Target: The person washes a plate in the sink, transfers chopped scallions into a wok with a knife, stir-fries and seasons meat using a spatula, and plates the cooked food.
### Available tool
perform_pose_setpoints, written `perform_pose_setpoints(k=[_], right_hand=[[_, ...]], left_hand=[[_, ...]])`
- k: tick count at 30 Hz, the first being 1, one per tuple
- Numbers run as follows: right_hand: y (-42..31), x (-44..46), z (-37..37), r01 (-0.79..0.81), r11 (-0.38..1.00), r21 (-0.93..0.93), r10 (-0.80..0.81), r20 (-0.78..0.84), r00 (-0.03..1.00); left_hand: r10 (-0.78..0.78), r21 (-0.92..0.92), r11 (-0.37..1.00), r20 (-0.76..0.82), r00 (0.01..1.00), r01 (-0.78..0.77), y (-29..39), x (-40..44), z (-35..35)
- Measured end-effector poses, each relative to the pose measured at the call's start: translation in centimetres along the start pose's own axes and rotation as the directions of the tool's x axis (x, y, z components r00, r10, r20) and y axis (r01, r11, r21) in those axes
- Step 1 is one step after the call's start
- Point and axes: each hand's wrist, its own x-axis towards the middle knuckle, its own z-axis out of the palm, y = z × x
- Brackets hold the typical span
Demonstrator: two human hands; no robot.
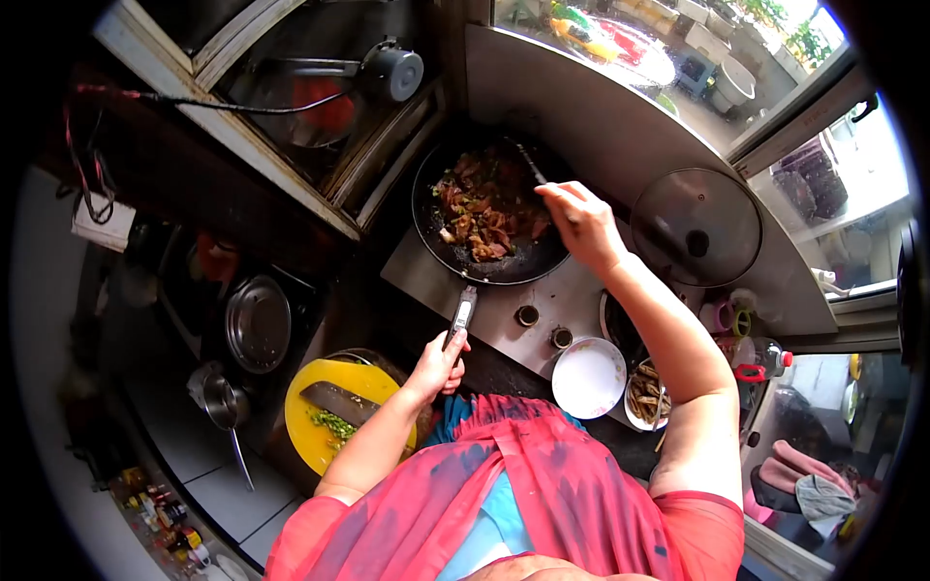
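Note:
A dark wok [528,270] stands on the stove, with browned meat pieces and bits of green [480,228] inside. My left hand [443,366] is wrapped round the wok's handle [464,308], below the pan. Above the wok's right side, my right hand [584,225] grips a thin metal utensil [528,163], whose far end reaches over the pan; its tip is hard to make out. To the left of my left forearm, a cleaver [339,401] and chopped greens [335,424] lie on a yellow cutting board [302,426].
A glass lid [697,228] leans against the wall at right. Near my right forearm are a white bowl [589,378] and a bowl of brownish strips [646,395]. Two stove knobs [527,316] face me. A metal pan [258,324] and a small pot [225,402] sit at left.

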Motion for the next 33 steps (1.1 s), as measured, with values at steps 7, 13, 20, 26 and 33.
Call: perform_pose_setpoints(k=[7,13,20,26,33], right_hand=[[-2.0,-1.4,0.6,0.309,0.946,0.097,-0.319,0.447,0.836],[-8.1,-2.6,-8.1,0.317,0.948,0.028,-0.261,0.639,0.724],[-11.7,-5.2,-6.6,0.3,0.954,0.023,-0.237,0.673,0.701],[-6.1,-6.4,-2.1,0.344,0.923,-0.173,-0.225,0.482,0.846],[-3.2,-4.4,-1.1,0.183,0.965,-0.186,-0.113,0.337,0.935]], left_hand=[[-0.01,0.013,1.0,-0.037,0.999,0.011,0.3,0.0,0.3],[0.017,-0.013,1.0,-0.051,0.999,-0.017,-0.1,0.4,0.2],[0.006,-0.029,1.0,-0.039,0.999,-0.008,-0.2,0.3,0.1],[-0.002,-0.04,0.999,-0.051,0.999,0.0,-0.1,0.2,0.1],[0.022,-0.056,0.998,-0.053,0.998,-0.025,-0.4,0.3,0.1]])
